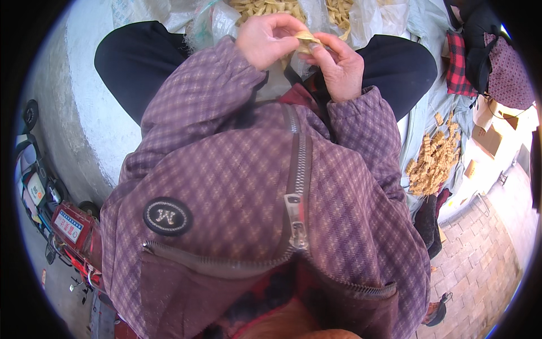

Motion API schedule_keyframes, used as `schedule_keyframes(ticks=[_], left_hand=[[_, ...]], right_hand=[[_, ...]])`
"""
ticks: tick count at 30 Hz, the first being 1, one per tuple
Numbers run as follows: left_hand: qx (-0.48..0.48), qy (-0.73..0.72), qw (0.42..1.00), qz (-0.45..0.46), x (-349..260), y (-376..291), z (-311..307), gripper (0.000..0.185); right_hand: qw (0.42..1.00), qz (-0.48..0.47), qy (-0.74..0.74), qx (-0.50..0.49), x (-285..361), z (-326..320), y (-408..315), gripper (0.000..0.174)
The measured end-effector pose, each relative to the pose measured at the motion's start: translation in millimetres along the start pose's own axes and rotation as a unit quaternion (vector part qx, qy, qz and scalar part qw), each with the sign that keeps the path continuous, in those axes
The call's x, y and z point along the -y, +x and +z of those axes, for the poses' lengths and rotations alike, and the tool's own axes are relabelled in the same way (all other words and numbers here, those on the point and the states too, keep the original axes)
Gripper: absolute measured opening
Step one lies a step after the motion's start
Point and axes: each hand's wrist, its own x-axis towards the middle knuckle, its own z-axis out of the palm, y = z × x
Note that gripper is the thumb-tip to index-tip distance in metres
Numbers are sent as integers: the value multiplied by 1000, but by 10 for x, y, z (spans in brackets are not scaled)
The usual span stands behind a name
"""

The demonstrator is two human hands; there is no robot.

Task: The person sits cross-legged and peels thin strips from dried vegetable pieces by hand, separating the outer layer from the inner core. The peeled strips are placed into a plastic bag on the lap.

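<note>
Both hands meet above my crossed legs at the top of the head view. Between the fingertips is a folded pale yellow strip (308, 39), its material not clear. My left hand (271, 40) pinches its left side between thumb and forefinger. From the right, my right hand (338, 63) grips the same strip, thumb on top. Just beyond the hands, many similar yellowish strips (266, 6) lie in a whitish plastic sack (216, 21). More strips (338, 15) show in an opening to the right of it.
To the right, a heap of tan folded pieces (434, 163) lies on grey sheeting. Another person (508, 72) sits at the upper right, near a cardboard box (487, 140). Parked vehicles, one a red three-wheeler or cart (74, 224), stand at the left beyond a pale ledge (91, 106).
</note>
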Motion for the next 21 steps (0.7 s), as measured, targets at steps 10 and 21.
schedule_keyframes(ticks=[10, 21], left_hand=[[-52, 385, 896, 216, -34, -38, 71, 17], [25, -185, 970, -158, -189, -209, 36, 21]], right_hand=[[976, 117, 179, 45, 21, 0, 14, 22], [989, 77, 1, 123, 298, -152, -108, 18]])
